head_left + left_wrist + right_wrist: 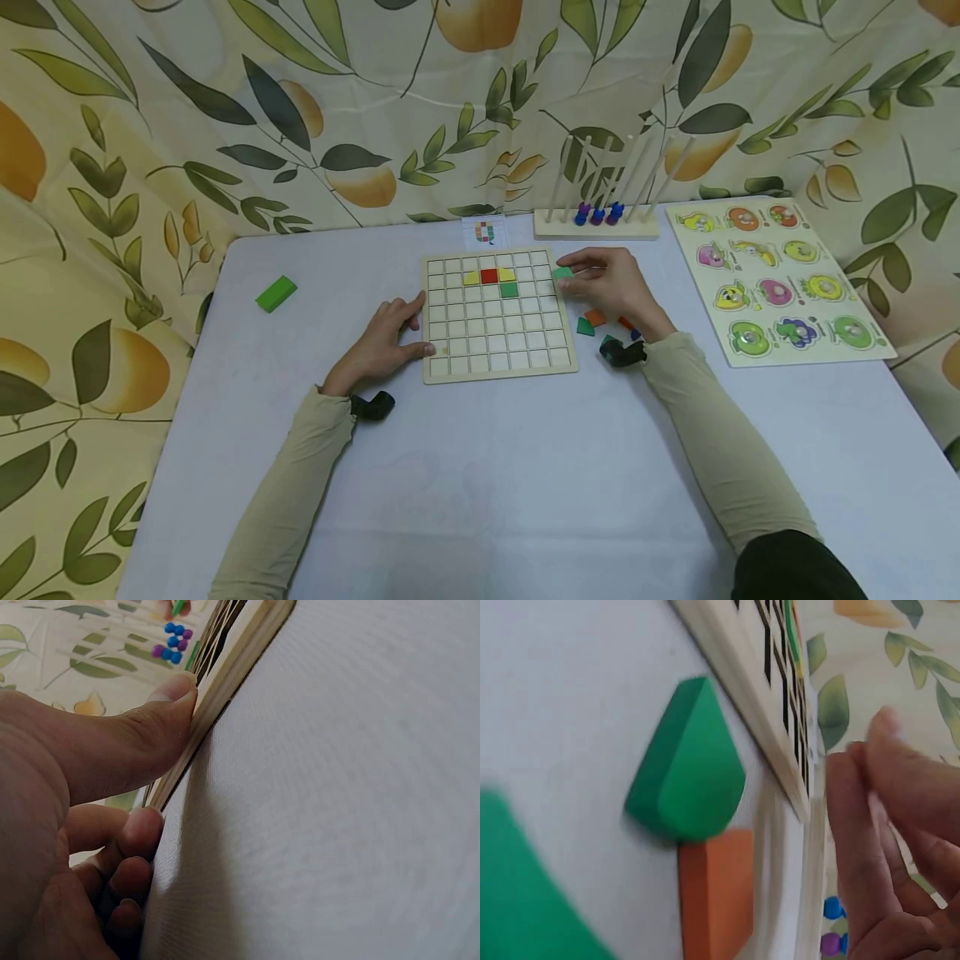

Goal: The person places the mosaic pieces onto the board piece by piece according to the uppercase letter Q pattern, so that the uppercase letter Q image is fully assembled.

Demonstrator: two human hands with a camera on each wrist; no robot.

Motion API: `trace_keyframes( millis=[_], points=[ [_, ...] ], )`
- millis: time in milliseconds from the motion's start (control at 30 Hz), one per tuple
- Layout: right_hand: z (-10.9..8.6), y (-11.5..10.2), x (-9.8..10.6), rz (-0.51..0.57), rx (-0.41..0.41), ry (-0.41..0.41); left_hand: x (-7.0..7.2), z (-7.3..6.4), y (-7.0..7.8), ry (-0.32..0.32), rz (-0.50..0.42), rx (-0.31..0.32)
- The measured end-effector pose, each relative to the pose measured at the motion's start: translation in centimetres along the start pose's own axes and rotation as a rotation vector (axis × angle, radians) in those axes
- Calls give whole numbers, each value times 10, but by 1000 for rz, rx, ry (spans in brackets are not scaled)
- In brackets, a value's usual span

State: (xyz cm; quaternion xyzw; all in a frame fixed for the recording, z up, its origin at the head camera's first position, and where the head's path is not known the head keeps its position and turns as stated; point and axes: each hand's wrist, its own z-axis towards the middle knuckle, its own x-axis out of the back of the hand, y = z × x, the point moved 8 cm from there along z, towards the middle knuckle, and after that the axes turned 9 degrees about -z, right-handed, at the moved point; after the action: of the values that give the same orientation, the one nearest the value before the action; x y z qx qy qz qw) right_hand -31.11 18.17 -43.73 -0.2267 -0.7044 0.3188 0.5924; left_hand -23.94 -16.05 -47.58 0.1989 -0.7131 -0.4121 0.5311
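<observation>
A wooden grid board (497, 377) lies mid-table, with a red square (489, 276), two yellow pieces (471, 278) and a green square (509, 290) in its upper cells. My left hand (384, 340) touches the board's left edge, thumb (161, 724) at the rim and the other fingers loosely bent beside it. Over the board's upper right edge, my right hand (611, 285) pinches a small green tile (562, 272) between thumb and fingertips. Fingers hide that tile in the right wrist view. Below this hand lie a green teardrop-shaped piece (701, 769) and an orange piece (724, 892).
Near the right wrist are more loose pieces, including a blue one (636, 335). A pattern card (485, 233) lies behind the board, beside a peg stand (551, 223) with blue and purple beads. A fruit puzzle board (757, 287) lies right; a green block (276, 294) lies left.
</observation>
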Motion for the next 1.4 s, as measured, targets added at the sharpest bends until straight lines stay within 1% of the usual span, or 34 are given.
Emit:
trace_keyframes(
  millis=[133, 267, 400, 533, 767, 933, 1033, 1233, 1400],
  points=[
    [1, -6, -7, 14, 16, -30, 0, 0, 1, 0, -6, 8],
    [2, -8, -15, 28, -7, -53, 0, 0, 1, -1, 1, 4],
    [3, -11, -22, 54, -13, -75, 0, 1, 1, 0, 5, -5],
    [4, -15, -29, 61, 12, -101, 0, 1, -1, 0, 2, -6],
    [6, -26, -43, 8, 101, -177, 0, 1, -1, -6, -9, 10],
    [5, -36, -47, -59, 155, -179, -1, 0, -1, -8, -8, 16],
    [6, -40, -50, -91, 167, -179, -1, 0, -2, -7, -7, 15],
    [6, -44, -56, -123, 156, -207, -1, 1, -2, -7, -7, 18],
    [8, -45, -58, -141, 185, -210, 0, 1, -2, -5, -3, 17]
  ],
)
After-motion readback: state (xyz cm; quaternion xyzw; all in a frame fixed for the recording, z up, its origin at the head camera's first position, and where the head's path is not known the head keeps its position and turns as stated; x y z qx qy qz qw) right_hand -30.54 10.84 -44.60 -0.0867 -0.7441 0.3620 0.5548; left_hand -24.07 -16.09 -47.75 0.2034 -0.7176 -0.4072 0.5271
